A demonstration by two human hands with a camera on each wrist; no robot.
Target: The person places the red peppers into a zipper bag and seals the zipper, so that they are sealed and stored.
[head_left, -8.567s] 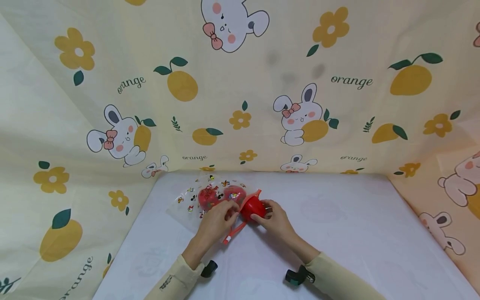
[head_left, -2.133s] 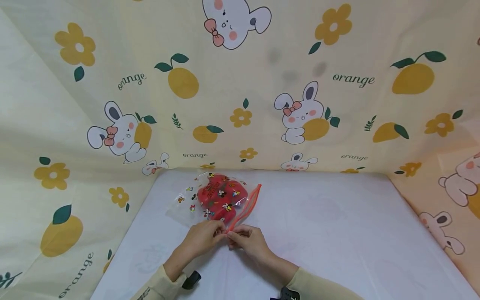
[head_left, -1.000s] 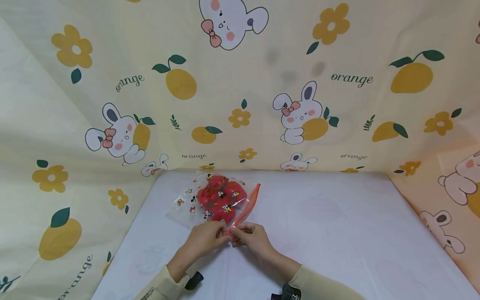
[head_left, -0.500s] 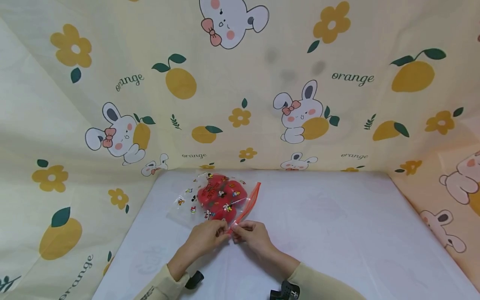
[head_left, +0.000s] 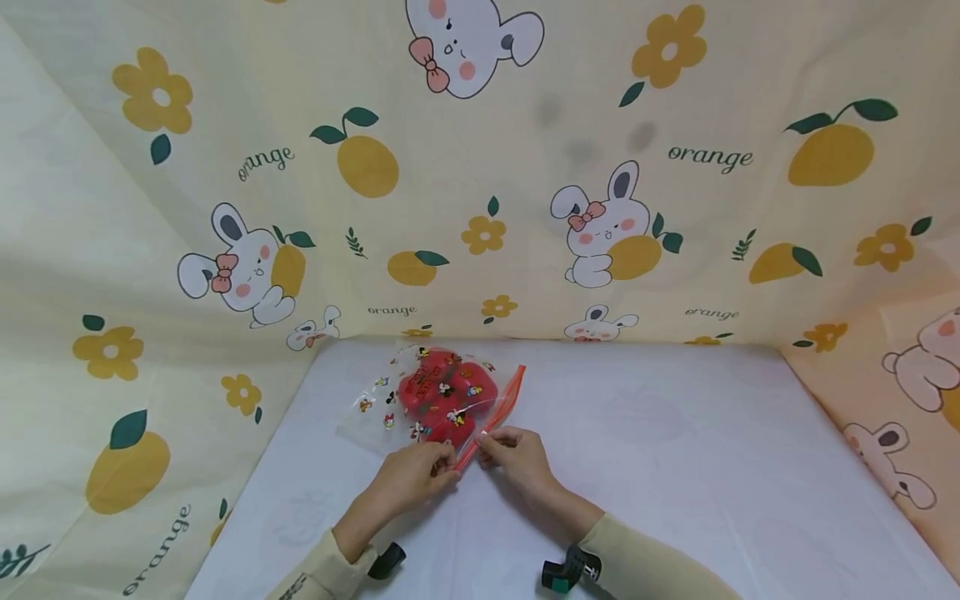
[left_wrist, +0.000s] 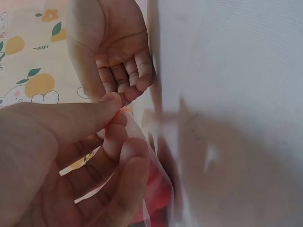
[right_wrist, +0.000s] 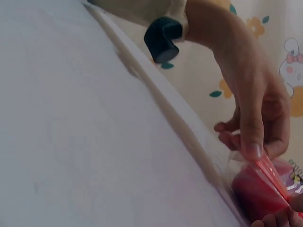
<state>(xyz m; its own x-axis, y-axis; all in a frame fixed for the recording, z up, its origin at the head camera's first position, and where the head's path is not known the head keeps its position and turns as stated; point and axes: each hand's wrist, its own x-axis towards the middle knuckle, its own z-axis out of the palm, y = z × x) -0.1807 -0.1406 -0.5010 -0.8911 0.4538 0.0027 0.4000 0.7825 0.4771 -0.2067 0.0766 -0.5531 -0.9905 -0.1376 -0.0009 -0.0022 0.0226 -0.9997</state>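
A clear zip bag (head_left: pixel 367 421) with small cartoon prints lies at the back left of the table, several red rounded things (head_left: pixel 448 396) inside it. Its orange-red zip strip (head_left: pixel 512 392) runs along the right side. My left hand (head_left: pixel 417 477) pinches the lower end of that strip between thumb and fingers. Just above, my right hand (head_left: pixel 521 457) pinches the strip at a small pale slider (head_left: pixel 483 433). In the right wrist view, the left hand (right_wrist: pixel 255 109) holds the strip, with right fingertips at the lower corner. The left wrist view shows both hands close together.
The white table (head_left: pixel 675 467) stretches to the right and in front of the bag. A patterned cloth (head_left: pixel 525 167) with rabbits and oranges stands behind and along the sides. Each sleeve has a black wrist camera (head_left: pixel 387 561) at its cuff.
Earlier my right hand held a red round thing at the bag's mouth; it is now inside. Both hands moved to the strip's lower end, then my right hand slid up along it.
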